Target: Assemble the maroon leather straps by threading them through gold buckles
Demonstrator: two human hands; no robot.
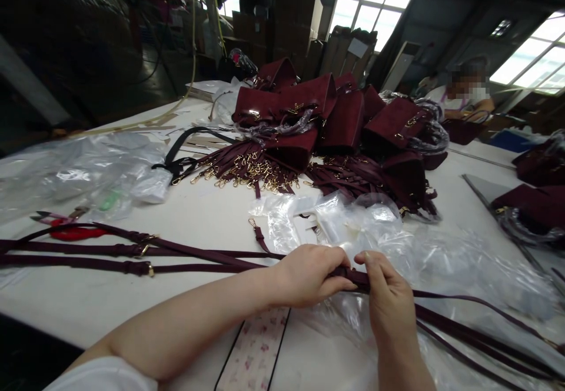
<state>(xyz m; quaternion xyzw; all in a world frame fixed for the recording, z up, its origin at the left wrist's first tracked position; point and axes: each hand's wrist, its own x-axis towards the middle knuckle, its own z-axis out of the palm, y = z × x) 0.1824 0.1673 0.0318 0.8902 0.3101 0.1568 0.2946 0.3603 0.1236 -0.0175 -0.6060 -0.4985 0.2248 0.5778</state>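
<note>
A dark burgundy strap [353, 275] lies across the near edge of the white table [212, 214], pinched between both hands; the left hand [309, 274] closes over it from the left, the right hand [388, 300] grips it just beside, thumb on top; clear plastic bags [375, 226] lie under and behind; more straps [132, 258] run left, red-handled snips [66, 229] near them; burgundy handbags [335, 117] are heaped farther back, perhaps a dozen.

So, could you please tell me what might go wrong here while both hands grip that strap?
1. The strap lies over loose plastic bags by the right hand; pulling may drag them along.
2. The left hand sits where several straps run together, so they could tangle.
3. Red scissors lie near those straps and might snag.
</note>
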